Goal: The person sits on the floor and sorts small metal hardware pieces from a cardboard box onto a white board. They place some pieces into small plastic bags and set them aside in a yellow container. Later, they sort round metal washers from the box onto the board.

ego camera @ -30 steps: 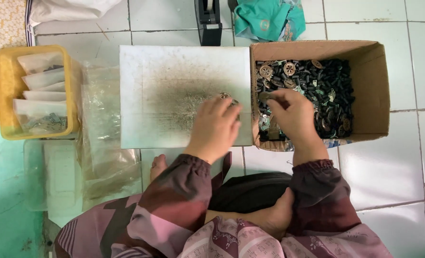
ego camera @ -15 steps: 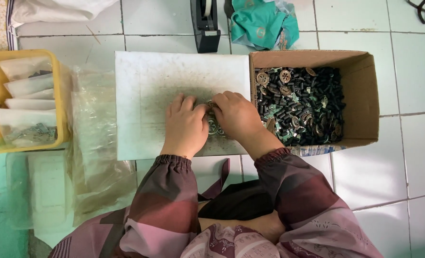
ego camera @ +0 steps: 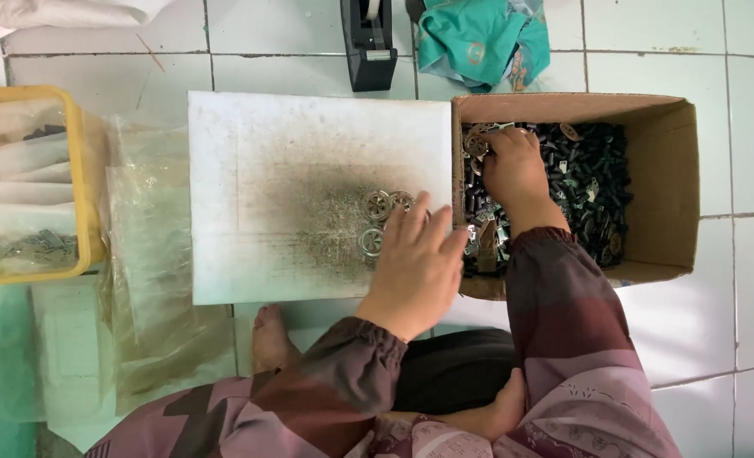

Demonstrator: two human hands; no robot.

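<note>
A white, smudged board (ego camera: 309, 187) lies on the tiled floor in front of me. A few round metal pieces (ego camera: 377, 208) rest near its right edge. My left hand (ego camera: 415, 263) lies flat over them, fingers spread, touching the board. A cardboard box (ego camera: 669, 187) to the right holds a heap of small dark and metal parts (ego camera: 589, 178). My right hand (ego camera: 517, 170) reaches into the box's left side, fingers curled down among the parts; what it grips is hidden.
A yellow basket (ego camera: 84, 195) with filled clear bags stands at the left. Empty plastic bags (ego camera: 152, 280) lie between it and the board. A black tape dispenser (ego camera: 368, 42) and teal cloth (ego camera: 483, 38) sit behind. My bare feet (ego camera: 271, 339) are tucked below.
Both hands were together on the board half a second ago. My right hand has gone back into the box, leaving round pieces on the board; my left hand stays over them.
</note>
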